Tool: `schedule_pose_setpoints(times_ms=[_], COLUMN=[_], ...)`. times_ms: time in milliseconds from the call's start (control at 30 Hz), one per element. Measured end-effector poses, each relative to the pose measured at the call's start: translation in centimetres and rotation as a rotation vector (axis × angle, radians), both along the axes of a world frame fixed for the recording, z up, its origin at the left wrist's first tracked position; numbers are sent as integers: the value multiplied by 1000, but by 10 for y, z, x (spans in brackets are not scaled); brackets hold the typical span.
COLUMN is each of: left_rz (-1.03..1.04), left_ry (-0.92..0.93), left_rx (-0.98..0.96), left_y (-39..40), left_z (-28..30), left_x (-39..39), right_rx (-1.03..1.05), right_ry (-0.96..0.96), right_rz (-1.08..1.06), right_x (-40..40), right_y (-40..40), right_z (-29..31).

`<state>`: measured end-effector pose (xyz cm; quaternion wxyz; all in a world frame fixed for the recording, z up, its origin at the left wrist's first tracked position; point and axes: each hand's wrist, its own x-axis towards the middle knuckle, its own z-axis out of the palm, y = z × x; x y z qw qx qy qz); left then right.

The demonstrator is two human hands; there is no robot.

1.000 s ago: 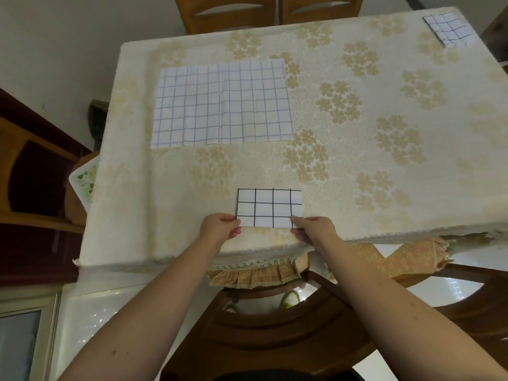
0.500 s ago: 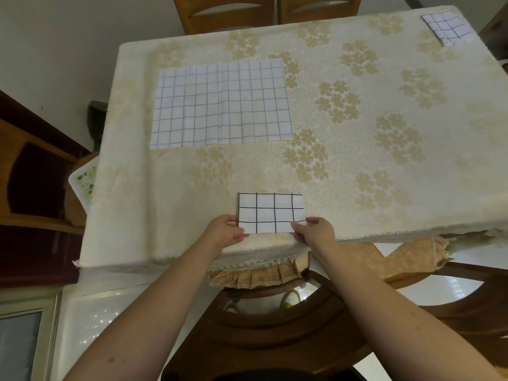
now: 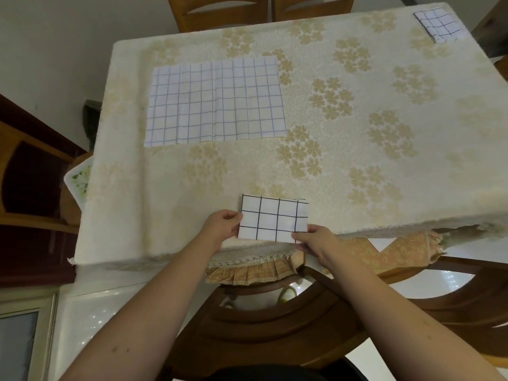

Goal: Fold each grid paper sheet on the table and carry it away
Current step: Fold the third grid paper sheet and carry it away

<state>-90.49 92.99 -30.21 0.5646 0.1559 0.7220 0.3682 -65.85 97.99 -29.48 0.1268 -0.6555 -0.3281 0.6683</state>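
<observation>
At the near edge of the worktop [image 3: 357, 171], which wears a cream tablecloth with pale gold flower clusters, both hands hold a small folded sheet of white paper ruled with a bold black grid [image 3: 273, 218]. The left hand [image 3: 221, 228] grips the folded sheet's left edge, its fingers curled round it, and the right hand [image 3: 316, 240] pinches the lower right corner between thumb and fingers. Farther back on the left lies a large unfolded white sheet with a thin blue-grey grid [image 3: 215, 101], flat on the cloth and creased down its middle. Another small folded grid sheet [image 3: 439, 24] rests at the far right corner, well apart from the others. Below the hands stands a dark wooden chair back [image 3: 275, 323], and two lighter wooden chairs [image 3: 261, 9] stand beyond the far edge.
</observation>
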Motion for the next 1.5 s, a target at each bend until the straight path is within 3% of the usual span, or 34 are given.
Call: schedule_pose_setpoints(times_ms=[433, 900, 1167, 1500], left_rz=[-163, -44, -40, -213], left_ry=[-7, -134, -94, -158], left_rx=[105, 79, 34, 109], left_y=[-5, -16, -23, -48], left_z=[14, 45, 55, 61], left_x=[7, 26, 30, 22], right_rx=[151, 239, 219, 166], right_ry=[312, 244, 210, 237], right_rz=[48, 117, 170, 145], right_x=[33, 53, 61, 74], right_y=[7, 10, 8, -25], right_z=[17, 30, 33, 55])
